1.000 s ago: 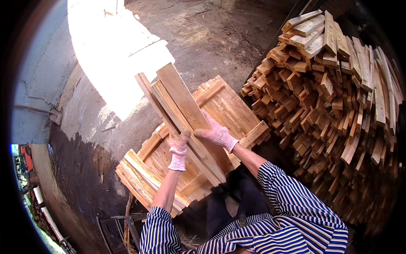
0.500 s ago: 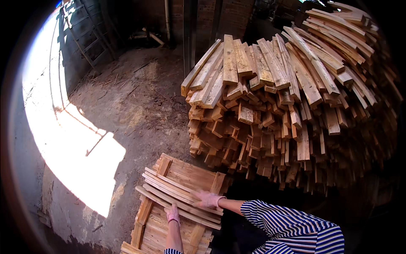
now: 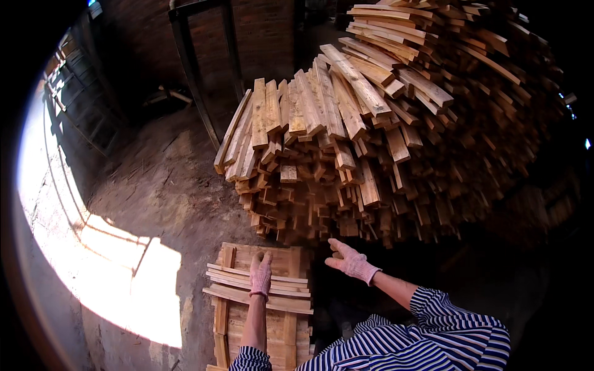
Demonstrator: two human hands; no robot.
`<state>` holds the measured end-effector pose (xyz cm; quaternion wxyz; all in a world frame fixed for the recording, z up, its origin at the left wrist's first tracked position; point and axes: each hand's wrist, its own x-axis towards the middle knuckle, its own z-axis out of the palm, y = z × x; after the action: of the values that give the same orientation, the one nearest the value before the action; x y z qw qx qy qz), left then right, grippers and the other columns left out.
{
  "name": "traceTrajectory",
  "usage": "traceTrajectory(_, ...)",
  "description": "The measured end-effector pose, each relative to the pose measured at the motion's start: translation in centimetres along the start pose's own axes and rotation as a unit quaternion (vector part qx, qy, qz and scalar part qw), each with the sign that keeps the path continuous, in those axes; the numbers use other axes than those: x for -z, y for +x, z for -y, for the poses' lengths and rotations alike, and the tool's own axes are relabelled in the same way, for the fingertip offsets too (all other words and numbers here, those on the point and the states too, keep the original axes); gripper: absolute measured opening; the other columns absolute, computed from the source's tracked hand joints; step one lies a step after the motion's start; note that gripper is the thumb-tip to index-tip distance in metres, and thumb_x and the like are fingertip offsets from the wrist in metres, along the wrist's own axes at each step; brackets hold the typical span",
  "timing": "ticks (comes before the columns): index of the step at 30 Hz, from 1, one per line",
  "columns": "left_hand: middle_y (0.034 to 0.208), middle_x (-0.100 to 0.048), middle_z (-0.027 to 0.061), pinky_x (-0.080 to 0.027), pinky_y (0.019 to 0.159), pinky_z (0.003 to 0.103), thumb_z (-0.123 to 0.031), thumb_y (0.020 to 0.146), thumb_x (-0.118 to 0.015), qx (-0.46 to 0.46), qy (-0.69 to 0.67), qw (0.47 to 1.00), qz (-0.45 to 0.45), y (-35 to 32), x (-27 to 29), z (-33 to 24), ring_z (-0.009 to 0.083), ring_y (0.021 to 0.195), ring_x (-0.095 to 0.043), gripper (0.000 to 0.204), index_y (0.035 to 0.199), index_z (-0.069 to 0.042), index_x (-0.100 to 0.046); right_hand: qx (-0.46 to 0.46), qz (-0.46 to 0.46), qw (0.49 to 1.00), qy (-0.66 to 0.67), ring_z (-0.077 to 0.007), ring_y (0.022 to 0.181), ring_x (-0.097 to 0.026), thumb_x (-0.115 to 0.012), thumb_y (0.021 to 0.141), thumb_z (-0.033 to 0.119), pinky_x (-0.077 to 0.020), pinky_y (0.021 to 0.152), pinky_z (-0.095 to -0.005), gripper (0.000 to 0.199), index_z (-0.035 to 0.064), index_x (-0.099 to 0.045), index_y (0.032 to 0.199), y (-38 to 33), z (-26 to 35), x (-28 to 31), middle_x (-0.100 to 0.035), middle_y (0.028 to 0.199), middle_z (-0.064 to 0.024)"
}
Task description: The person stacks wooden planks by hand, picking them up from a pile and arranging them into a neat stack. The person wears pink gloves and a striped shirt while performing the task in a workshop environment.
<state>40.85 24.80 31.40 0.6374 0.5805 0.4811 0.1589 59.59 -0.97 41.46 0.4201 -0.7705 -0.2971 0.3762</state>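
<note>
Slats in the big heap point(image 3: 383, 142): rough-sawn short boards, stacked loose and criss-crossed, ends sticking out toward the person at all angles. It fills the upper right of the view and rises well above the low stack.

Low stack point(image 3: 260, 303) sits on the dirt floor point(image 3: 154, 191) just in front of the person, near the heap's foot. Layers alternate direction; the top few slats point(image 3: 247, 279) lie crosswise.

Handling, my read: each slat is stiff, dry and light, and several at once look manageable. Surfaces look splintery, not slippery, so grip is easy with gloves. Not fragile. The heap is interlocked, so pulling a low piece could shift its neighbours; take from the top or from free ends. Best hold looks like mid-length, clamped flat across the width so the bundle stays square.

Left hand point(image 3: 260, 272): gloved, fingers extended, lying flat on the top crosswise slats, pressing rather than gripping.

Right hand point(image 3: 350, 260): gloved, spread open, holding nothing, in the air between low stack and heap, touching neither.
</note>
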Motion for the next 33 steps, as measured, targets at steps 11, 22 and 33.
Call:
traceTrajectory(11, 0.136, -0.060, 0.0231, -0.051, 0.099, 0.044, -0.046, 0.083, -0.080, -0.269, 0.208, 0.926, -0.163, 12.8, -10.3, -35.7, 0.0345, 0.121, -0.061, 0.077, 0.142, -0.006, -0.051, 0.033, -0.035, 0.796, 0.603, -0.0399, 0.132, -0.047, -0.069, 0.089, 0.059, -0.0515, 0.099, -0.0524, 0.102, 0.0036, -0.018, 0.158, 21.5, 16.5, 8.5, -0.028, 0.157, -0.0247)
traceTrajectory(22, 0.122, -0.066, 0.0179, -0.054, 0.089, 0.037, -0.027, 0.081, -0.081, -0.167, 0.375, 0.910, 0.066, 26.3, -17.4, -41.3, 0.0263, 0.110, -0.065, 0.058, 0.127, 0.002, -0.059, -0.060, -0.137, 0.855, 0.497, -0.0302, 0.099, -0.055, -0.068, 0.093, 0.051, -0.0527, 0.085, -0.0494, 0.051, 0.0117, -0.056, 0.123, 29.8, 18.5, 12.4, -0.053, 0.115, -0.0149)
traceTrajectory(33, 0.154, -0.043, 0.0145, -0.043, 0.107, 0.040, -0.042, 0.095, -0.067, -0.043, 0.088, 0.987, 0.130, 31.3, -15.3, -42.3, 0.0252, 0.136, -0.045, 0.063, 0.147, -0.011, -0.051, 0.013, 0.010, 0.979, 0.201, -0.0218, 0.104, -0.054, -0.065, 0.091, 0.032, -0.0513, 0.084, -0.0327, 0.061, 0.0012, -0.044, 0.139, 31.7, 18.4, 15.0, -0.047, 0.125, -0.0116)
